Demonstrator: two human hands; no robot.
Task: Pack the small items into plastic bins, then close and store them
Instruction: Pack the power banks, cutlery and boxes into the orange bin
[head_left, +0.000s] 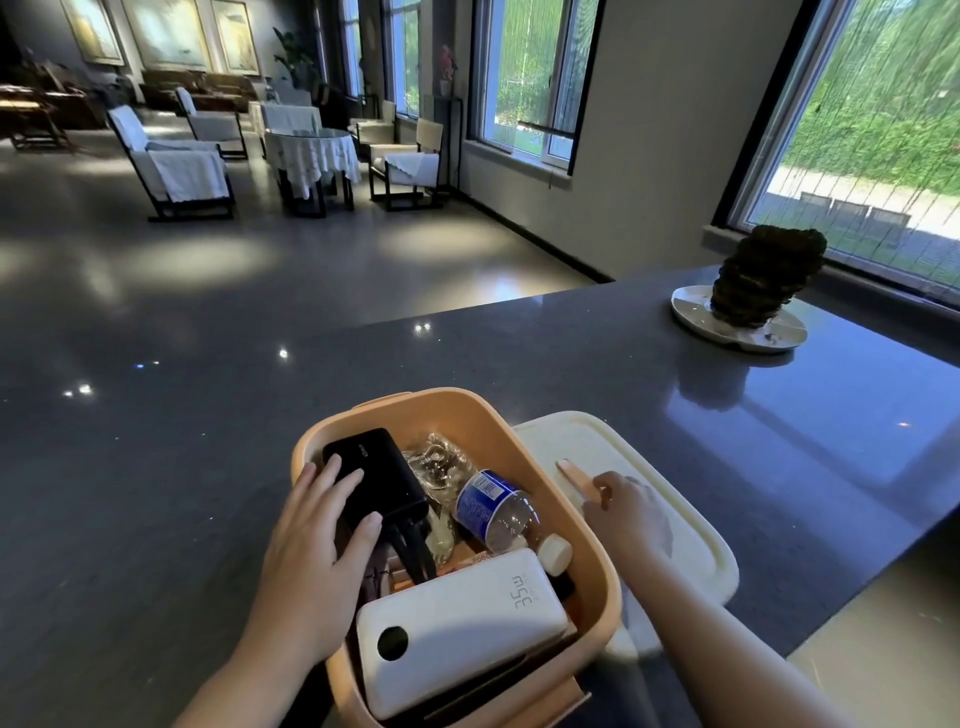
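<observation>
Two hands: left (317, 535) on black power bank (374, 480), right (626, 512) on lid (670, 499).

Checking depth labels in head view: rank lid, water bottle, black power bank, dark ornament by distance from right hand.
1. Lid: under the right hand.
2. Water bottle: in the bin, just left.
3. Black power bank: bin's left side.
4. Dark ornament: far counter end.

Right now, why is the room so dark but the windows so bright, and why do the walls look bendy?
Head view: daylight through the windows outshines the dim room; small ceiling-light glints dot the glossy counter; the wide-angle lens bows the window frames; the orange bin and both hands look sharp.
</observation>
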